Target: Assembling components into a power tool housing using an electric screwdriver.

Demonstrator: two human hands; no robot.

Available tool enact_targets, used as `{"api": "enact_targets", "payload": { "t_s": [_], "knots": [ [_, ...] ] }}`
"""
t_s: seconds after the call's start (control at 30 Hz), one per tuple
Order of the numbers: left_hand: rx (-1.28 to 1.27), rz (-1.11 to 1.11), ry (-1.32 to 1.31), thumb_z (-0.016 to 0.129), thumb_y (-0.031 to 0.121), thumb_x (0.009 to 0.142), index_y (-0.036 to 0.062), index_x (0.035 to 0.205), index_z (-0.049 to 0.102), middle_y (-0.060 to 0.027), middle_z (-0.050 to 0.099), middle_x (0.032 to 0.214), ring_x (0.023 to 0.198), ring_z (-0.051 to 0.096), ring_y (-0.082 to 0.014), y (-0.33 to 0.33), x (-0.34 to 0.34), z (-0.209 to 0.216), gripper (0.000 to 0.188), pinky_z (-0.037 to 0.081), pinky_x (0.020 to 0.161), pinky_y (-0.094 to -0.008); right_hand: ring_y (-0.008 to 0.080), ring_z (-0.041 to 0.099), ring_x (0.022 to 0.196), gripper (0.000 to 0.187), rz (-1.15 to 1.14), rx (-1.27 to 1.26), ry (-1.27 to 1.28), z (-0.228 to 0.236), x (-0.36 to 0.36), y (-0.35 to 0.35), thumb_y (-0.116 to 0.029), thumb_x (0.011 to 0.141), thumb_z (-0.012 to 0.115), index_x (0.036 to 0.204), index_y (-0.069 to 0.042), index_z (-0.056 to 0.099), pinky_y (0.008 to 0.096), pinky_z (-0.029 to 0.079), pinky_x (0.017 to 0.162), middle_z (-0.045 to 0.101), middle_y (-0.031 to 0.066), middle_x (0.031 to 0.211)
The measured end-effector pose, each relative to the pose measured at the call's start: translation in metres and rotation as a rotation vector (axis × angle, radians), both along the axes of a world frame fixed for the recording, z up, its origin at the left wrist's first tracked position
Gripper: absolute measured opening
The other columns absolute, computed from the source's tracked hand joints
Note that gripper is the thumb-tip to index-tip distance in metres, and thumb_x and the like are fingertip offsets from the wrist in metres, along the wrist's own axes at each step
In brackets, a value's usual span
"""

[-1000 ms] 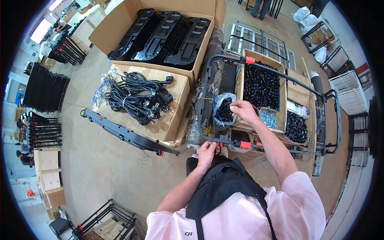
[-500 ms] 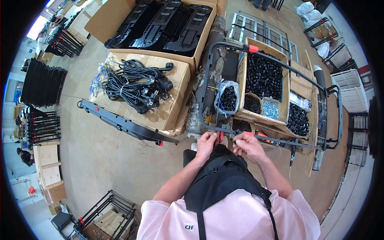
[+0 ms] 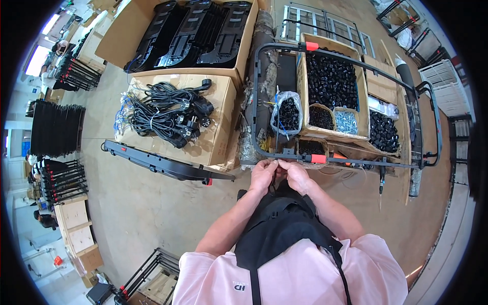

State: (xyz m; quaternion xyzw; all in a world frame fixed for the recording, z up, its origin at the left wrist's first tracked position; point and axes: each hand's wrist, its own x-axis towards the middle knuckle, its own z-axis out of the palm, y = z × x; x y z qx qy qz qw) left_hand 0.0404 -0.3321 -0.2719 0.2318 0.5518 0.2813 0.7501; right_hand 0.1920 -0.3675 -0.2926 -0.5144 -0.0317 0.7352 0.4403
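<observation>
A black tubular frame [image 3: 351, 57] with red clips lies over the workbench, its near bar just beyond my hands. My left hand [image 3: 263, 175] is closed in a pinch at that bar, left of a red clip [image 3: 317, 158]. Tight beside it, my right hand [image 3: 296, 177] is pinched too, the fingertips of both hands meeting. A dark, partly red piece shows between the hands, too small and covered to name. Just beyond sits a clear bag of small black parts [image 3: 288, 116]. Wooden compartments hold black knobs [image 3: 330, 76], small dark pieces [image 3: 320, 117] and silver screws [image 3: 345, 122].
On the left, a cardboard box [image 3: 223, 132] carries bundled black power cables [image 3: 162, 114]; a long black rail [image 3: 157, 160] juts along its near side. Behind stands an open carton of black plastic covers [image 3: 190, 38]. A power screwdriver [image 3: 382, 178] hangs at the right.
My right hand has moved left and joined the left at the bar; before, they were apart. The red piece by my left fingers is now mostly covered. The view has shifted slightly.
</observation>
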Motion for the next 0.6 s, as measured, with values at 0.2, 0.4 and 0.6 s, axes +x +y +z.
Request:
{"api": "enact_targets", "payload": {
  "t_s": [0.2,0.4,0.6],
  "knots": [
    [-0.01,-0.064,0.013,0.069,0.022,0.104,-0.0049,0.12,0.063,-0.0088,0.075,0.092,0.077,0.071,-0.0144,0.002,-0.002,0.003,0.032,0.057,0.066,-0.0275,0.0157,0.065,0.091,0.022,0.003,0.005,0.063,0.001,0.001,-0.003,-0.029,0.106,0.067,0.119,-0.012,0.07,0.0356,0.053,0.082,0.072,0.0013,0.104],
    [0.072,-0.125,0.038,0.063,0.027,0.107,0.0009,0.103,0.07,-0.0046,0.072,0.085,0.071,0.065,-0.011,-0.014,-0.007,-0.009,0.028,0.052,0.062,-0.0267,0.0171,0.066,0.094,0.033,0.209,0.018,-0.254,0.004,0.008,-0.008,-0.028,0.107,0.065,0.131,-0.006,0.069,0.0361,0.053,0.086,0.072,0.0007,0.105],
    [0.31,-0.326,0.319,0.061,0.03,0.108,0.0014,0.107,0.072,-0.0086,0.073,0.087,0.079,0.069,-0.0166,-0.026,-0.024,-0.018,0.031,0.054,0.073,-0.0327,0.0324,0.072,0.102,0.029,0.783,0.448,-1.235,0.096,0.005,0.006,-0.02,0.101,0.063,0.118,-0.001,0.076,0.0435,0.056,0.09,0.074,0.0128,0.112]
  ]
}}
